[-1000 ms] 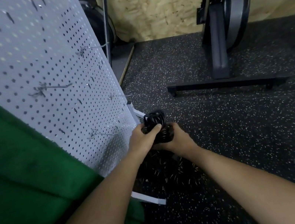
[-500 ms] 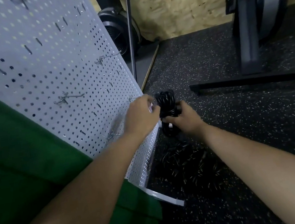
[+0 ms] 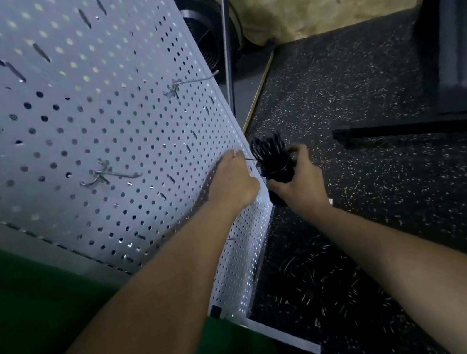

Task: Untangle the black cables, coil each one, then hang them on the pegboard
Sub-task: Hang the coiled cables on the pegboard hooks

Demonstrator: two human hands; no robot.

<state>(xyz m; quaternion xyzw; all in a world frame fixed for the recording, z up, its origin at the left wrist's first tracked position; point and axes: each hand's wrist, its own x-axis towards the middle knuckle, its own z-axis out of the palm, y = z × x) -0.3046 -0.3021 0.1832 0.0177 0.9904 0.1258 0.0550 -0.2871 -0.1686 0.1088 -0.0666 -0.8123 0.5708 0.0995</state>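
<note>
Centre of frame: we see the right hand (image 3: pixel 297 180) gripping a coiled black cable (image 3: pixel 271 156), held upright just beside the right edge of the white pegboard (image 3: pixel 88 130). The left hand (image 3: pixel 233 184) lies against the board, fingers curled on a thin metal hook (image 3: pixel 250 159) whose tip meets the coil. We note a loose heap of cables (image 3: pixel 313 276) on the speckled floor (image 3: pixel 394 168), lower centre.
</note>
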